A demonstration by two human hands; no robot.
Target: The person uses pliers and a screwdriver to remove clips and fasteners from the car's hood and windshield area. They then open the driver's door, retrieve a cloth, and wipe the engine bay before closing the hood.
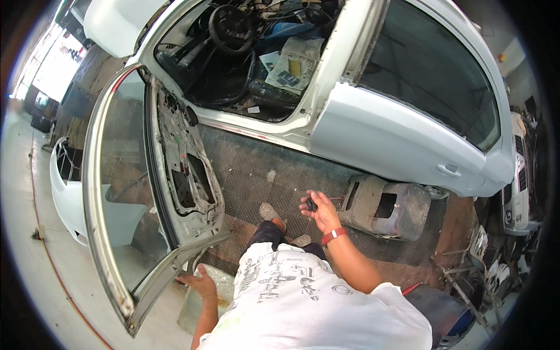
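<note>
My left hand (201, 284) is low at the left, with fingers stretched out beside the edge of an open car door (157, 157); whether they touch it I cannot tell. The door's inner side is bare metal with cut-outs, and its window glass is in place. Palm up, my right hand (324, 217) has curled fingers around a small black part (312, 203), whose exact kind is too small to make out. A red band (334, 235) circles that wrist. Past the hands stands the silver-white car body (373, 128), its front doorway open.
Inside the car are a steering wheel (231, 26) and papers (294, 64) on the floor. A worn grey plastic box-like piece (408, 213) lies right of my right hand. A white bumper (73, 204) is behind the door. Metal scrap (466, 280) is piled at the right.
</note>
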